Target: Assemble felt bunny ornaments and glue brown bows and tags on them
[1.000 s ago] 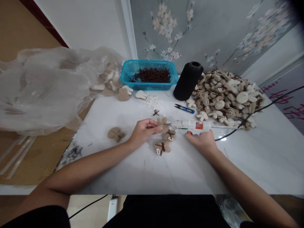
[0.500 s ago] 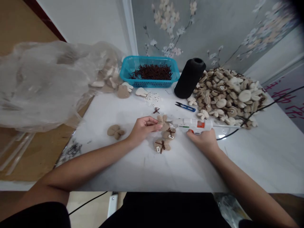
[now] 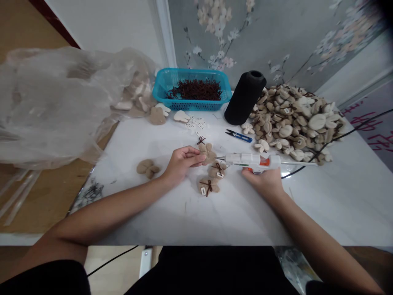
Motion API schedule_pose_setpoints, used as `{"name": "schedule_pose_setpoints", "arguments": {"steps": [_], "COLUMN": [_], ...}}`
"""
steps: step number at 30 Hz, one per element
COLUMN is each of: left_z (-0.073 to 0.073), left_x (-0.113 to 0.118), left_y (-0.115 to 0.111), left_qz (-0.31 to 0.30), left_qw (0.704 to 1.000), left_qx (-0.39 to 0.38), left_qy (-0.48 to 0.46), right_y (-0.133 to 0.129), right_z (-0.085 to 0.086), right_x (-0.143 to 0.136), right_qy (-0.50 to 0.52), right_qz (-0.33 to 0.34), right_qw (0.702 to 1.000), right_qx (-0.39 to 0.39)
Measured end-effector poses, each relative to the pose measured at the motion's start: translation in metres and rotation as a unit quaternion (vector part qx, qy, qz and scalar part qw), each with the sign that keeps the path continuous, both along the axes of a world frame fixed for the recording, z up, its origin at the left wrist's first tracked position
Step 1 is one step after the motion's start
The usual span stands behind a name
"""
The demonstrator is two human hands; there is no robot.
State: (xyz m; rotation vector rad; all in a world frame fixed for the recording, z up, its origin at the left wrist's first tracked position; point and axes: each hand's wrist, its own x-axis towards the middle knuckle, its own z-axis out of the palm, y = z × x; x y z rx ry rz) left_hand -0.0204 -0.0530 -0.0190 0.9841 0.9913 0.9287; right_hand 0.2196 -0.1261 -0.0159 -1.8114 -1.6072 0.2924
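I'm pinching a beige plush piece [image 3: 209, 155] with the left hand [image 3: 183, 164], while the right hand [image 3: 267, 180] is gripping a white glue gun [image 3: 245, 159], its nozzle pointing at the piece's right edge. Two bow-tied plush pieces [image 3: 214, 188] are lying just nearer on the table [image 3: 190, 225]; blue snips [image 3: 242, 136] are resting behind the gun.

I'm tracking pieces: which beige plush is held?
The beige plush in the left hand, beside the glue gun tip; the two bowed ones and one farther left lie on the table.
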Motion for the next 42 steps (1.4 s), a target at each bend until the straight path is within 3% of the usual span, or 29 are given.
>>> {"name": "schedule_pose_setpoints", "arguments": {"steps": [19,32,37,42], "left_z": [-0.001,0.001,0.000,0.001], "left_x": [0.000,-0.001,-0.005,-0.012], "left_y": [0.001,0.003,0.009,0.025], "left_qz": [-0.004,-0.010,-0.009,0.048], "left_qw": [1.000,0.998,0.995,0.995], "left_qx": [-0.004,-0.025,-0.032,0.002], "left_qy": [-0.024,-0.056,-0.089,-0.085], "right_y": [-0.003,-0.001,0.008,0.025], "right_z": [0.003,-0.002,-0.007,-0.021], "right_x": [0.003,0.006,0.029,0.069], "right_qy": [-0.006,-0.023,-0.088,-0.175], "right_qz": [-0.021,-0.023,-0.099,-0.137], "right_qw": [0.999,0.999,0.991,0.975], "right_qx": [-0.037,-0.024,-0.027,-0.031]}}
